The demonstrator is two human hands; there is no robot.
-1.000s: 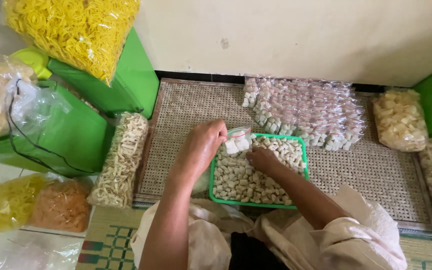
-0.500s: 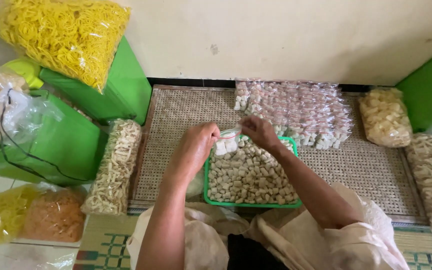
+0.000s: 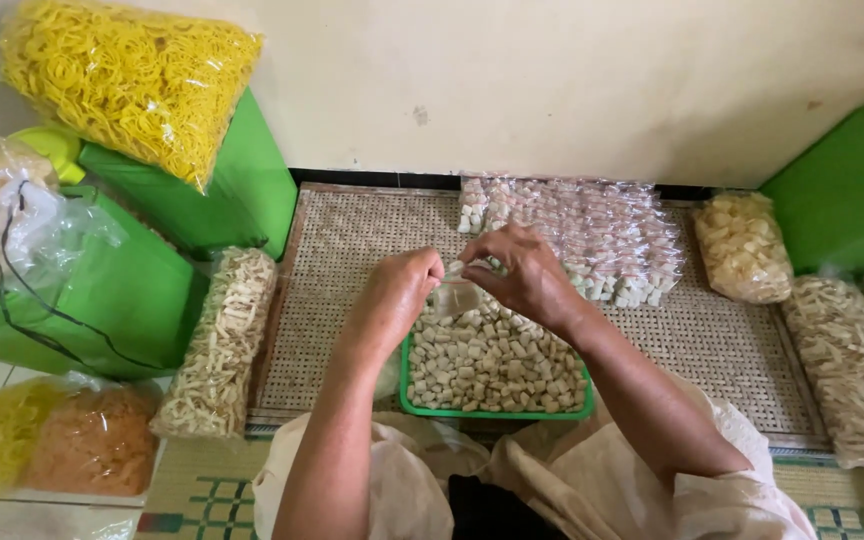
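Two hands, the left hand (image 3: 397, 295) and right hand (image 3: 524, 275), are held together above the green tray (image 3: 497, 410) of pale snack pieces, a small clear bag (image 3: 457, 295) being pinched between their fingertips so spills are caught.

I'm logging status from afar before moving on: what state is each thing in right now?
Left hand: pinching the small clear bag.
Right hand: gripping the same bag's top.
Small clear bag: held over the tray, partly filled.
Green tray: full of pale square snacks.
Packed small bags: piled on the woven mat.
Yellow noodle bag: lying on a green box.
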